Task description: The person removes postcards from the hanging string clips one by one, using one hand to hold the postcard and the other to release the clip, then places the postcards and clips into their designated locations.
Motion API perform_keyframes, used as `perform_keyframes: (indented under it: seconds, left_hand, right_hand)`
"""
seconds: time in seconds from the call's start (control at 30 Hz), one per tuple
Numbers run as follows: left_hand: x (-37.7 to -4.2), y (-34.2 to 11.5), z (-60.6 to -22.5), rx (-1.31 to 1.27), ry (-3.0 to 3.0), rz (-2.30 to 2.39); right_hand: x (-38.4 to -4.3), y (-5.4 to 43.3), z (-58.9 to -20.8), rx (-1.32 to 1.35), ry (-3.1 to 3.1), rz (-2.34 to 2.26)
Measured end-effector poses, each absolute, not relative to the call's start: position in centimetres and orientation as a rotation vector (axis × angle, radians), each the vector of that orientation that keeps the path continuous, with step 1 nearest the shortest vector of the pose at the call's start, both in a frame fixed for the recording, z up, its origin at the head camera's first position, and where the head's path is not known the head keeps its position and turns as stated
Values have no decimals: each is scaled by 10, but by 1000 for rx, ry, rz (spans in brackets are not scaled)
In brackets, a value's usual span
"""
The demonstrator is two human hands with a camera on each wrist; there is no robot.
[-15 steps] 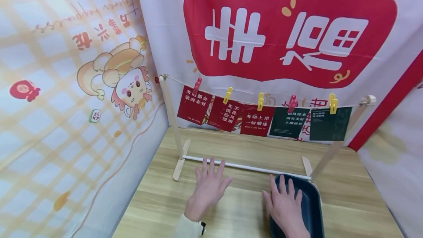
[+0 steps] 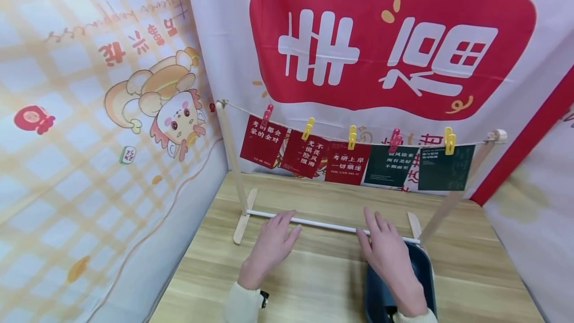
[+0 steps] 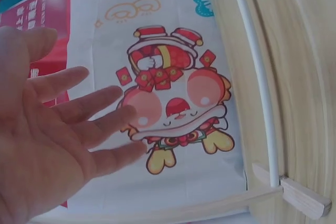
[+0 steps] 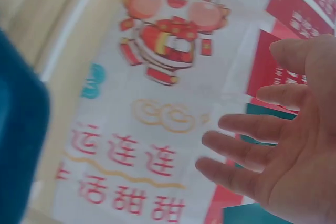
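Observation:
My left hand (image 2: 271,245) is held over the table with its fingers extended and nothing in it. The right hand (image 2: 387,253), also empty, overlaps the dark blue tray (image 2: 423,265) in the head view. Both hands are near the white rod (image 2: 323,224) at the base of a wooden stand (image 2: 233,158). On the stand's string hang red cards (image 2: 264,141) and dark green cards (image 2: 447,168), each under a pink clothespin (image 2: 267,115) or a yellow clothespin (image 2: 450,141). In the wrist views, the left palm (image 3: 42,145) and right palm (image 4: 299,156) show spread fingers.
Behind the stand hangs a white cloth with a red printed panel (image 2: 390,49). A patterned cloth wall (image 2: 89,163) closes the left side, and another pale cloth (image 2: 538,223) the right. The wooden table (image 2: 314,283) lies beneath.
My right hand has moved forward and up from over the tray toward the rod. The left hand has turned more sideways, its fingers closer together. The cards and stand have stayed put.

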State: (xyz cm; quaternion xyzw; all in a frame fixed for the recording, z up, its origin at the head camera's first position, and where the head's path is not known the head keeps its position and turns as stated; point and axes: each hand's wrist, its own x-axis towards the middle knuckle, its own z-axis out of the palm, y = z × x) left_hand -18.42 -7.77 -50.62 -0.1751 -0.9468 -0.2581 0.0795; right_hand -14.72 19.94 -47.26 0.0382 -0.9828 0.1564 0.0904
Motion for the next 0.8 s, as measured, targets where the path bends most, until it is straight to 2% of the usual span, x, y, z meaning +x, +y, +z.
perform_keyframes:
  seconds: [0.4,0.8]
  left_hand:
    - [-204,-115,-479,-191,-2545,-1158]
    - [-242,-135,-458,122,-2103,-1961]
  right_hand:
    - [-165,199,-400,309,-2696,557]
    - [-195,181,-331,617,-2360,656]
